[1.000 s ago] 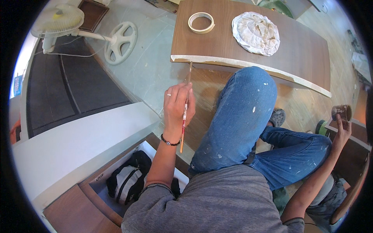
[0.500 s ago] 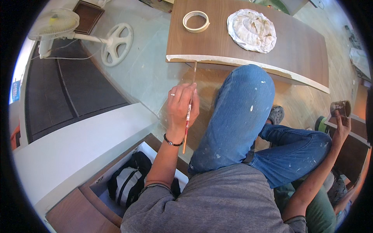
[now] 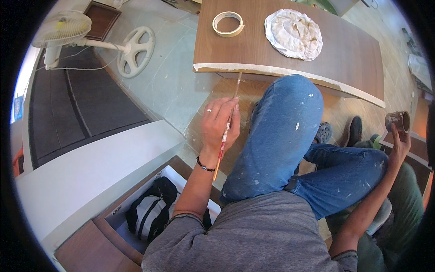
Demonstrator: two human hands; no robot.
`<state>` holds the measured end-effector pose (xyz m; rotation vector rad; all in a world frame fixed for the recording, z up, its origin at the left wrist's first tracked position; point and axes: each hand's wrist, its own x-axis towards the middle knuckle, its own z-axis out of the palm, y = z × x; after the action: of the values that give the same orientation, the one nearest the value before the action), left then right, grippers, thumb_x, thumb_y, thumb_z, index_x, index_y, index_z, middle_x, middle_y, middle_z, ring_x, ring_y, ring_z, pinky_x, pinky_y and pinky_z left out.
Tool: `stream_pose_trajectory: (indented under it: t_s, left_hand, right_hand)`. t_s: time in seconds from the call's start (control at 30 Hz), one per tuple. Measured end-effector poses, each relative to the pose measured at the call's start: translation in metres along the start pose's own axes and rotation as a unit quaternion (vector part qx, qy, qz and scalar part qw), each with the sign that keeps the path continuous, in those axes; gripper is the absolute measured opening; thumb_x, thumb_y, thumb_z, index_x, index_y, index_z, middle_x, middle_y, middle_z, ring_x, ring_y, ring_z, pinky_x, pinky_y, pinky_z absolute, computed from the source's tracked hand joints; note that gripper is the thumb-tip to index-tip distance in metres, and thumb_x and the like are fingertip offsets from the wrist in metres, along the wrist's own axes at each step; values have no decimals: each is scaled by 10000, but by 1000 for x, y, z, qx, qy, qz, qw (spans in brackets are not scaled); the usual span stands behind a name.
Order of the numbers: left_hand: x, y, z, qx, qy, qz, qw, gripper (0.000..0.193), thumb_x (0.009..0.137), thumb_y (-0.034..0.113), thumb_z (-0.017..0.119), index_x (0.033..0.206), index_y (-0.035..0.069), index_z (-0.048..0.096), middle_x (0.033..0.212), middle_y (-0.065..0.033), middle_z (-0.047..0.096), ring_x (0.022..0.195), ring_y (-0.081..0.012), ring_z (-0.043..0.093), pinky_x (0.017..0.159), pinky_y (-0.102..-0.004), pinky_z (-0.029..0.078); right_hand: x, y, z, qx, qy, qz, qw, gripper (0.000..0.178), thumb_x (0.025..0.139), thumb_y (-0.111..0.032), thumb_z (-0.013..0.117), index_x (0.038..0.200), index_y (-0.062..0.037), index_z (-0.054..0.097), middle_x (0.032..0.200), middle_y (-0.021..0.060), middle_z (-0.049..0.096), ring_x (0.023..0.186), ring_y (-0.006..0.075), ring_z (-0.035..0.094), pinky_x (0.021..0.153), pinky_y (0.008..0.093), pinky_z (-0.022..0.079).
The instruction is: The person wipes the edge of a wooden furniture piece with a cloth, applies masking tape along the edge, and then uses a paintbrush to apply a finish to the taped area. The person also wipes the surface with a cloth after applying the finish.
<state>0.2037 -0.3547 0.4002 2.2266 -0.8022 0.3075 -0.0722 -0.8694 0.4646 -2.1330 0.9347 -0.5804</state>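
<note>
My left hand [image 3: 219, 121] is closed round a thin paintbrush [image 3: 219, 161], its paint-specked handle slanting back over the wrist. The brush tip touches the near edge of a brown wood-grain panel [image 3: 253, 43], where a pale strip [image 3: 290, 75] runs along the rim. Far off to the right, my right hand [image 3: 399, 147] grips a small, paint-stained brown cup [image 3: 393, 121], tilted a little. What the cup holds is hidden. On the panel lie a roll of masking tape [image 3: 216, 28] and a crumpled, stained white cloth [image 3: 290, 38].
My bent knee [image 3: 294, 95] is close to the panel's near edge. A white fan [image 3: 136, 52] lies on the floor at the far left. Beside my left elbow, an open drawer [image 3: 120, 226] holds a black and grey bag [image 3: 152, 208]. Another person's green-trousered leg [image 3: 403, 204] is at the right.
My left hand and the brush have moved rightward, the tip sliding along the panel's edge. The other person's leg has shifted and a dark shoe has appeared. My right hand has barely moved.
</note>
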Motion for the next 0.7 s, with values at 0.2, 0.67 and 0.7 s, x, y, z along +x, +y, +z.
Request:
stream_pose_trajectory:
  t_s: [0.2, 0.67, 0.7]
  left_hand:
    - [-3, -11, -10, -71, 58, -144, 985, 153, 959, 24, 684, 1103, -24, 703, 1024, -147, 735, 951, -238, 708, 855, -333, 548]
    - [1, -44, -22, -136, 77, -258, 954, 155, 997, 111, 683, 1076, -17, 719, 987, -127, 747, 926, -171, 700, 855, -315, 543]
    - [0, -47, -27, -124, 85, -264, 953, 154, 996, 109, 683, 1077, -18, 719, 988, -127, 746, 929, -171, 701, 853, -316, 544]
  right_hand:
    - [7, 1, 7, 66, -24, 4, 998, 501, 930, -74, 782, 1394, 14, 617, 1244, 88, 719, 1142, 164, 664, 1017, 320, 502]
    - [2, -31, 30, 87, -31, 1, 996, 564, 884, -17, 806, 1402, 41, 591, 1248, 107, 705, 1127, 182, 674, 986, 313, 527]
    - [1, -34, 31, 84, -34, 7, 996, 568, 882, -15, 807, 1403, 42, 589, 1249, 109, 704, 1129, 181, 674, 987, 313, 527]
